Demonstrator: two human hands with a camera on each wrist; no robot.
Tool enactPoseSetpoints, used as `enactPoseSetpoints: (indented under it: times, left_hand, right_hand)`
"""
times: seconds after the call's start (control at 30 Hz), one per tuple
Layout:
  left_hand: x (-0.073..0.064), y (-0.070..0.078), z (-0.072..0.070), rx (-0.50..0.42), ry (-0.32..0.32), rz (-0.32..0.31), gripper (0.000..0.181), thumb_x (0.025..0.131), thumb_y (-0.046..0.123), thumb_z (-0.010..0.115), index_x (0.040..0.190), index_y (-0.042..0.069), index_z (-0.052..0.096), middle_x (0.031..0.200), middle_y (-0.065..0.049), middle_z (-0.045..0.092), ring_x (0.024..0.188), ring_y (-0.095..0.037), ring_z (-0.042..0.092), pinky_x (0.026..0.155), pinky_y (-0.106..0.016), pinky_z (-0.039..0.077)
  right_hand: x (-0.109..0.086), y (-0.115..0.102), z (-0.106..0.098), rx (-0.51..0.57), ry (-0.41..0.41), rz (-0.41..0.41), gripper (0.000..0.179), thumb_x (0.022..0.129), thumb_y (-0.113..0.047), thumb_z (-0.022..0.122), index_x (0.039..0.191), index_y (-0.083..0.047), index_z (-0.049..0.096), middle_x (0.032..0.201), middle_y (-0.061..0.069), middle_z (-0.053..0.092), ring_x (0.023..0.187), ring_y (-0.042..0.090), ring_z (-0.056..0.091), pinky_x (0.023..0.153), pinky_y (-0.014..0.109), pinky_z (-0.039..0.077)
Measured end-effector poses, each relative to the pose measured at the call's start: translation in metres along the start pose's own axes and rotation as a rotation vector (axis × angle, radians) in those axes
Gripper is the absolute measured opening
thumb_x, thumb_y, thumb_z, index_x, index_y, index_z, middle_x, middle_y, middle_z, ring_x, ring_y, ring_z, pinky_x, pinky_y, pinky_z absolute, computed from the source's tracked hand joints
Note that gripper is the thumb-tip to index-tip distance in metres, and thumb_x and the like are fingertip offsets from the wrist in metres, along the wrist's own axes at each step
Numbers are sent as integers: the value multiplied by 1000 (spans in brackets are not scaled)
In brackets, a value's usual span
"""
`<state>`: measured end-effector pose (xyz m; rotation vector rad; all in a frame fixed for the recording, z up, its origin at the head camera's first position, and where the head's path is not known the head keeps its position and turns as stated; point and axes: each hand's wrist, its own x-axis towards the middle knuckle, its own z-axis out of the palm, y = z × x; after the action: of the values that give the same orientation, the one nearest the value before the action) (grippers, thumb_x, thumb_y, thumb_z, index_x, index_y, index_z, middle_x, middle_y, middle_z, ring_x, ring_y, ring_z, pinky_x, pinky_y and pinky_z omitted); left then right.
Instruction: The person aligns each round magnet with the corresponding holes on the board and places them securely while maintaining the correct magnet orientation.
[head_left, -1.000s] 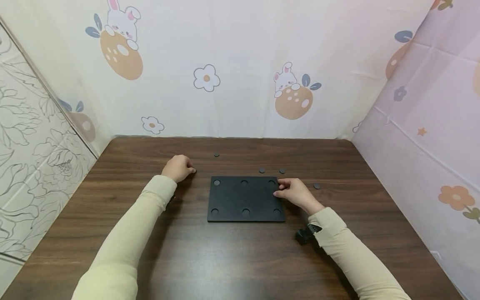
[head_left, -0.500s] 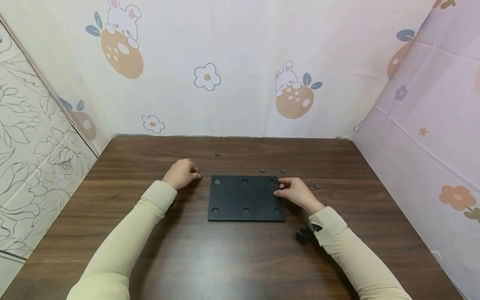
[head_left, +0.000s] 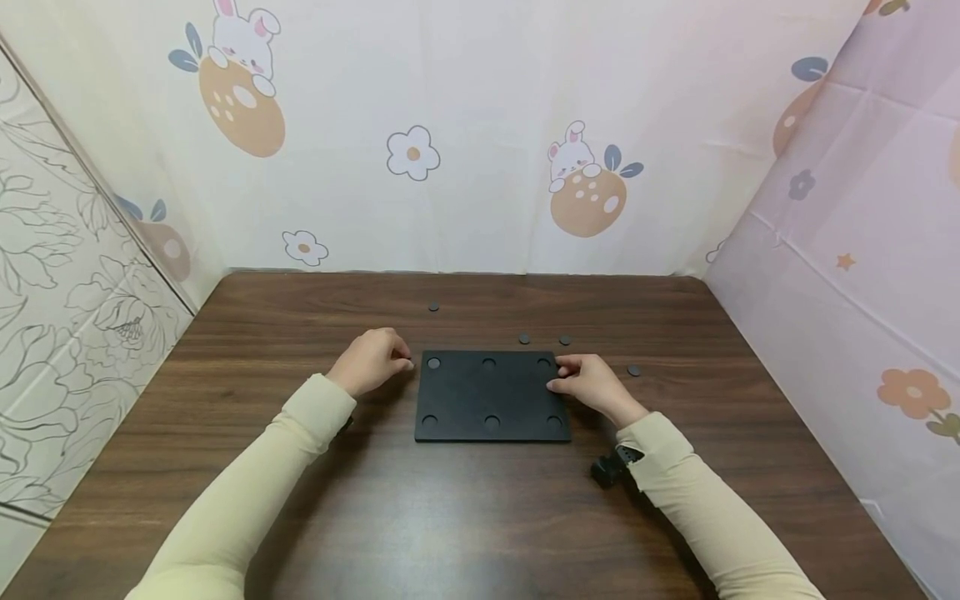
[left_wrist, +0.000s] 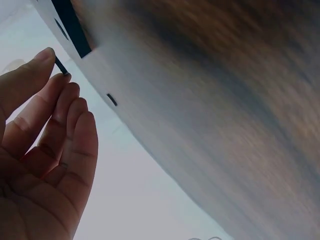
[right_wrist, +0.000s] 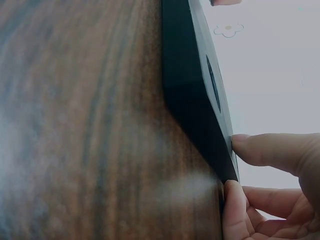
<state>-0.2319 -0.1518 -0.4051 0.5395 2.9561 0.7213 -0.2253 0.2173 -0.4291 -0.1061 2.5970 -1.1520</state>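
Observation:
A flat black board (head_left: pixel 491 392) with round recesses along its near and far edges lies on the wooden table. Its far-left recess (head_left: pixel 433 363) shows a lighter grey round than the others. My left hand (head_left: pixel 372 362), just off the board's far-left corner, pinches a thin dark disc (left_wrist: pixel 61 66) between thumb and index finger, the other fingers loosely bent. My right hand (head_left: pixel 596 387) grips the board's right edge near the far corner. In the right wrist view the thumb (right_wrist: pixel 250 148) lies on the top face and the fingertips (right_wrist: pixel 232 195) bear on the side.
Beyond the board lie loose dark discs: one at the back (head_left: pixel 433 307), a pair nearer, one of them here (head_left: pixel 524 339), and another disc (head_left: pixel 633 371) right of the right hand. A patterned curtain (head_left: pixel 487 167) hangs behind the table (head_left: pixel 480 517).
My left hand has moved right and nearer, from the table left of the board to its far-left corner, pinching the disc. The right hand has stayed on the board's edge.

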Motion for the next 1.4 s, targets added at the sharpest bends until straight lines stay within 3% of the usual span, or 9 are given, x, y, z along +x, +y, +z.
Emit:
enactPoseSetpoints:
  times: [0.63,1.4]
  left_hand:
    - [-28,19,12,-57,-18,88,10,86,18,75,94,11,77,94,3,67,83,-12,63,74,-30,54]
    - [-56,35,27,-43,-13,215,8,83,16,79,90,14,77,87,10,63,77,-4,61,69,-21,51]
  right_hand:
    - [0,2,-1,1,1,1,60,91,-18,69,144,1,46,114,14,60,100,24,57,79,32,47]
    - [1,4,0,-5,6,-2,60,91,-19,69,143,0,47,111,12,60,97,23,57,80,33,47]
